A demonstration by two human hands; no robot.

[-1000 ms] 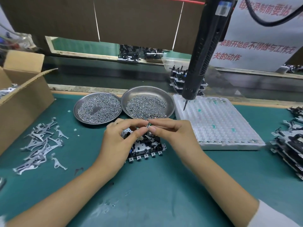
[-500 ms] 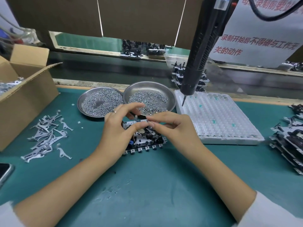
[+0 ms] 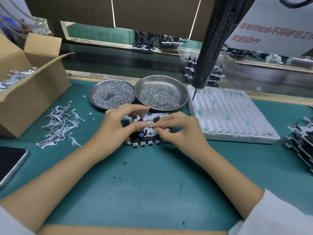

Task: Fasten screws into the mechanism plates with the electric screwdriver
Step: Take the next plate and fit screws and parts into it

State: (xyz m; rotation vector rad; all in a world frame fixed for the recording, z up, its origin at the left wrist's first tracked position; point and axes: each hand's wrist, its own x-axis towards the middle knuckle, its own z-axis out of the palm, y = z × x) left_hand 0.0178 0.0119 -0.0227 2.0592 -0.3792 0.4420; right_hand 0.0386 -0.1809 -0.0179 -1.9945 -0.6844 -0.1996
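A mechanism plate (image 3: 149, 138) of white metal with black parts and a blue piece lies flat on the green mat in the middle. My left hand (image 3: 115, 128) rests on its left side, thumb pressing on top. My right hand (image 3: 177, 129) pinches a small pale part over the plate's centre, next to my left thumb. The black electric screwdriver (image 3: 210, 48) hangs untouched above the back right, its bit over the white tray. Two steel dishes of screws, a left dish (image 3: 94, 92) and a right dish (image 3: 183, 92), stand just behind the plate.
A white foam tray (image 3: 237, 136) sits at the right. More mechanism plates (image 3: 301, 141) are stacked at the right edge. Loose metal levers (image 3: 59, 126) lie left of the plate beside a cardboard box (image 3: 33, 92). A phone (image 3: 10, 161) lies at the left edge.
Both hands have come down from above the plate onto it. The small part is now held right at the plate's top surface. The camera has tilted downward.
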